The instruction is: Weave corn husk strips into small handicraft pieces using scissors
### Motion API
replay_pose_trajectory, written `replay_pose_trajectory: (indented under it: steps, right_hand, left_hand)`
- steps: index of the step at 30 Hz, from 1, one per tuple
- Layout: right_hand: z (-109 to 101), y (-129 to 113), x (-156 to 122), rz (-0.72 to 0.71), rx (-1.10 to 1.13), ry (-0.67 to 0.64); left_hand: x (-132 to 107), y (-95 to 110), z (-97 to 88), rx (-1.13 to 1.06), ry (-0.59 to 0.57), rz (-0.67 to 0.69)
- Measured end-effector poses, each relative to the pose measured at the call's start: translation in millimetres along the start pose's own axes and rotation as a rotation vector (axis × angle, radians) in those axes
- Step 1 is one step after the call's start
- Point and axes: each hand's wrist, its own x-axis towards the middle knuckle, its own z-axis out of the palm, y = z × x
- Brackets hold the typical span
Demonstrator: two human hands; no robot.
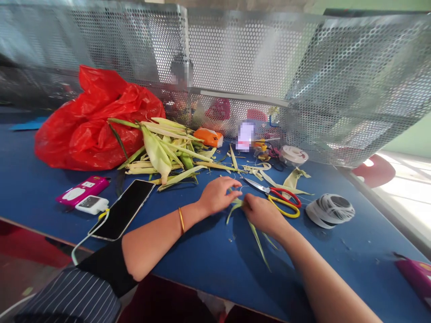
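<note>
Both my hands meet over a thin green leaf strip point(256, 237) that lies on the blue table point(208, 264). My left hand point(218, 194), with a gold bangle on its wrist, curls its fingers and pinches the strip's upper end. My right hand point(263, 213) is closed on the same strip just to the right. Red-and-yellow-handled scissors point(279, 198) lie right behind my right hand, untouched.
A heap of green-yellow leaves point(166, 154) lies by a red plastic bag point(94, 119) at the back left. A phone point(123, 208) on a cable, a white charger point(91, 204) and a pink device point(82, 189) sit left. A wire coil point(330, 210) lies right. A perforated metal screen point(256, 67) walls the back.
</note>
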Motion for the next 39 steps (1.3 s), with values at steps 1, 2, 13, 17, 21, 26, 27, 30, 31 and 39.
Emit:
replay_pose_trajectory:
  steps: [1, 2, 13, 17, 21, 26, 27, 30, 31, 39]
  right_hand:
    - [-4, 2, 0, 0.003, 0.066, -0.015]
    - [-8, 3, 0, 0.001, 0.143, -0.030]
    - [-39, 48, -3, -0.099, 0.536, -0.116]
    - [-45, 64, 1, 0.154, 0.604, 0.555]
    - [-42, 56, 5, 0.351, 0.605, 1.135]
    - [-23, 23, 8, 0.227, 1.156, 0.344]
    - [-17, 16, 9, 0.199, 1.220, 0.232]
    - [-4, 0, 10, 0.174, 1.365, 0.172]
    - [-1, -2, 10, 0.179, 1.398, 0.192]
    - [4, 5, 10, 0.179, 1.443, 0.200]
  left_hand:
    - [-1, 2, -1.2, 0.053, -0.078, 0.094]
    - [-2, 5, -2.4, 0.109, -0.143, 0.143]
    - [-6, 18, -11.3, -0.443, -0.560, -0.324]
    - [-4, 21, -13.6, -0.742, -0.473, -0.574]
    - [0, 17, -10.8, -0.989, -0.305, -0.765]
    - [-1, 16, -4.0, -1.185, -0.260, -0.813]
    - [-2, 16, -2.4, -1.197, -0.284, -0.803]
    - [-4, 16, 2.5, -1.238, -0.383, -0.782]
    - [-5, 16, 3.8, -1.257, -0.413, -0.776]
    - [-3, 13, 4.9, -1.334, -0.477, -0.768]
